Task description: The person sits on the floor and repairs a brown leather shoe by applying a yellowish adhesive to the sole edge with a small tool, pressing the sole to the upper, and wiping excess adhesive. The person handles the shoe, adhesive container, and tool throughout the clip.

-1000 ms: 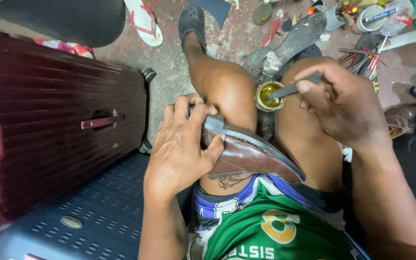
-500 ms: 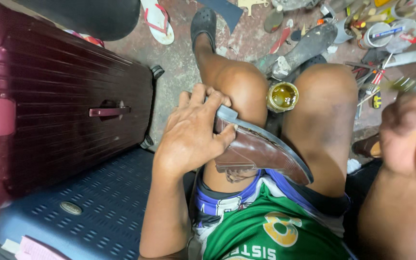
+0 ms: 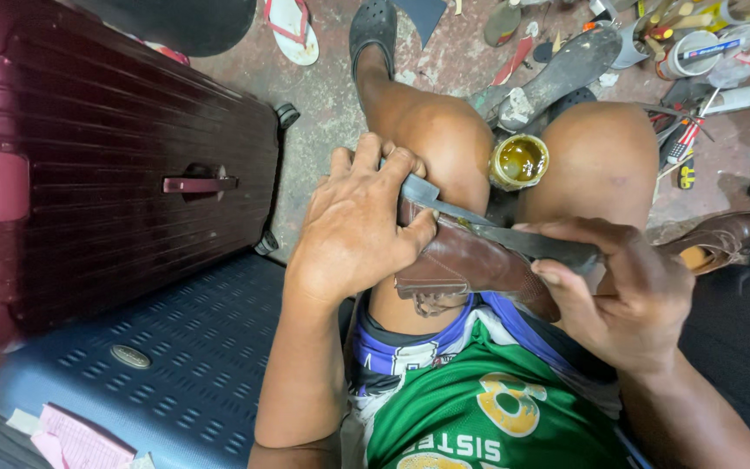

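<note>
A brown leather shoe [image 3: 466, 265] lies sole-side up across my left thigh. My left hand [image 3: 358, 226] grips its heel end, fingers over the grey sole edge [image 3: 423, 191]. My right hand [image 3: 622, 291] holds a thin flat dark tool [image 3: 536, 245] whose tip lies in the gap between sole and upper. A small open tin of yellow glue [image 3: 520, 161] sits between my knees.
A maroon hard suitcase [image 3: 106, 165] and a blue hard suitcase [image 3: 149, 356] lie at my left. Another brown shoe [image 3: 722, 239] is at the right. Loose soles [image 3: 566, 65], sandals [image 3: 292, 26], tins and tools litter the concrete floor ahead.
My right hand left the glue tin, swung out to the right, and now has come back with the tool laid against the shoe's sole seam. My left hand kept its hold.
</note>
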